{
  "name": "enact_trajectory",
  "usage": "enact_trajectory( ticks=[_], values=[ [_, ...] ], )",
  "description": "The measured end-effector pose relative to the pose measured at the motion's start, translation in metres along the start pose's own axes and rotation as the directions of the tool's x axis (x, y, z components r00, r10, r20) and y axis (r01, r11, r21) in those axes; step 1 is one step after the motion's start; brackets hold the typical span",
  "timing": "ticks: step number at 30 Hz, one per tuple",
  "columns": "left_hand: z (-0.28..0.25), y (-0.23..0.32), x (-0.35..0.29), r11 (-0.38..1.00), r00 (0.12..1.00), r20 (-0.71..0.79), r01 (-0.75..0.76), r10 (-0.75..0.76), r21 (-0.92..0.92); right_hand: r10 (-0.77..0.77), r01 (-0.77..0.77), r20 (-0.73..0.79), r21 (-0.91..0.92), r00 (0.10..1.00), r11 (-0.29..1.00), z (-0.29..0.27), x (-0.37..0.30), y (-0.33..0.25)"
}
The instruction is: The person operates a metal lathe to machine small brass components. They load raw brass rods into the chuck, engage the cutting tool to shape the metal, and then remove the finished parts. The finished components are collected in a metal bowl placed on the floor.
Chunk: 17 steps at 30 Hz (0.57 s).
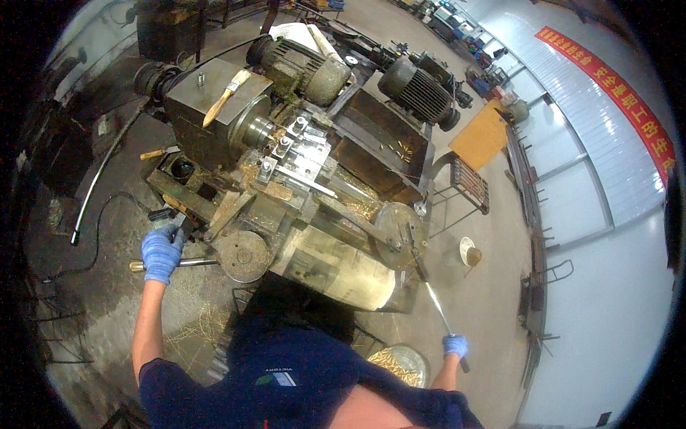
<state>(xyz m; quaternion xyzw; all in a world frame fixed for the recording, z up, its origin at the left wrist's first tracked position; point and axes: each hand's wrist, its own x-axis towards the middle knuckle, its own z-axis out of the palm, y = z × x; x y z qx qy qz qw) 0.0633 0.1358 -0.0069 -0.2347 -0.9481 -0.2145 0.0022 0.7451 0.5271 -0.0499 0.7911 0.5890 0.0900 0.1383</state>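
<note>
My left hand (163, 254), in a blue knit glove, is at the left front of a small lathe (214, 107). Its fingers curl by a small grey block (174, 223); what they hold is hard to make out. Passing beneath that hand is a metal lever (196, 262), which runs to a round disc (244, 256). My right hand (454, 347), gloved alike, is closed round the lower end of a long lever (436, 304) that slants up to another disc (401, 236). Between them, the metal tool slide (304, 150) faces the chuck (257, 129), with brass chips around.
A paintbrush (226, 96) lies on the headstock. Behind are electric motors (418, 89) and a metal tray (386, 136) with several small brass pieces. A bucket (421, 361) of brass pieces stands low, near my right arm. A white cup-like container (468, 250) is at the right.
</note>
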Motion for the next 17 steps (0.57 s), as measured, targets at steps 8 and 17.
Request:
enact_trajectory(
  ticks=[8, 17],
  values=[
    [0.003, -0.003, 0.0, 1.0, 1.0, -0.021, 0.008, -0.008, -0.013, 0.031, -0.032, 0.053, 0.006, 0.998, 0.999, -0.012, -0.015, -0.006],
    [0.002, -0.007, 0.002, 0.999, 0.998, 0.053, 0.045, -0.045, 0.0, 0.064, -0.069, 0.074, 0.056, 0.995, 0.996, -0.007, -0.023, -0.002]
  ],
)
